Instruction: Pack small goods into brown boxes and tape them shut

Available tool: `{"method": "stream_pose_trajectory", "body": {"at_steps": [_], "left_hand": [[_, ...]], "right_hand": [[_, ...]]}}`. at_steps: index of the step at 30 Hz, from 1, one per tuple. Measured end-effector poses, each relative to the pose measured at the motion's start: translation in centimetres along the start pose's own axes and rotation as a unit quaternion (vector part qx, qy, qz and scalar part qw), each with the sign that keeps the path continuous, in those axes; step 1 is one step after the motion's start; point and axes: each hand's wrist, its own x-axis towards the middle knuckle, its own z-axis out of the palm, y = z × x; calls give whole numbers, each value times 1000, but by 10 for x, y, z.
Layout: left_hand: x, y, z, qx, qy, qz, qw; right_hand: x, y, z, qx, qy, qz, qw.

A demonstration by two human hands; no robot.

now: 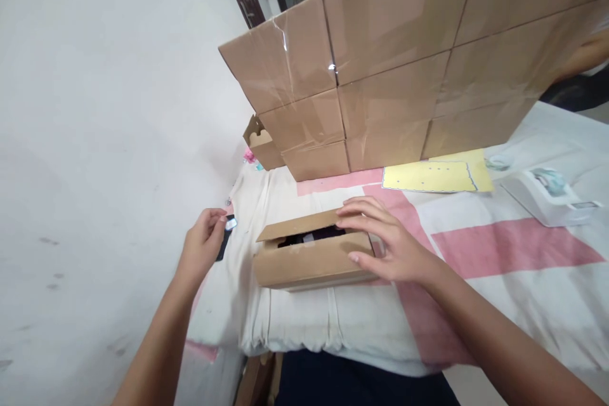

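A long cardboard box (314, 266) lies on the cloth in front of me, its two top flaps partly apart. Dark contents (311, 236) show through the gap; their kind is hidden. My right hand (387, 241) rests with spread fingers across the right end of the box, fingertips at the rear flap and thumb by the front one. Left of the box, my left hand (207, 241) pinches a small shiny white-and-blue label (231, 224). Just behind that label lies a flat black item (225, 244), partly covered by the hand.
A large wall of taped cardboard (390, 76) rises behind the box. An open carton (269, 152) stands at its left end. Yellow paper (432, 176) and a white device (547, 196) lie to the right. A bare wall (95, 108) borders the left; another person's arm (583, 58) shows far right.
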Motion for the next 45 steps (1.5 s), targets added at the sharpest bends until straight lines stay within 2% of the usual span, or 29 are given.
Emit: {"method": "stream_pose_trajectory", "body": {"at_steps": [2,4,6,8,11,14,18,20,23,26,30,35,39,45], "left_hand": [[-28,34,-10,-7,15,57,998],[-56,68,-12,27,66,193,979],[-80,99,-7,58,96,336,935],[-100,125,2,56,94,440,891],[-117,150,19,28,82,513,854],[-119,156,29,19,86,499,862],[-104,138,29,26,114,397,910],[-94,125,25,32,99,355,929],[-84,111,22,36,43,338,939],[-79,109,23,32,-18,341,939],[-75,117,29,4,-51,331,942],[-63,124,38,5,-77,336,939],[-57,127,43,9,-126,334,934],[-53,130,47,-47,-214,256,942]], "right_hand": [[4,-13,0,-26,35,-24,999],[8,-33,1,-56,54,-35,996],[11,-58,4,-80,44,-30,995],[11,-80,8,-102,25,-16,994],[5,-96,12,-137,38,3,990],[-9,-92,8,-135,65,13,989],[-26,-68,-13,-66,127,61,988],[-28,-53,-24,-23,159,94,982],[-21,-35,-31,7,170,120,978],[-6,-25,-24,19,132,94,987],[7,-18,-4,7,79,50,996],[0,-4,13,-9,108,-6,994],[-7,1,14,7,113,3,994],[-10,-3,12,5,106,40,994]]}}
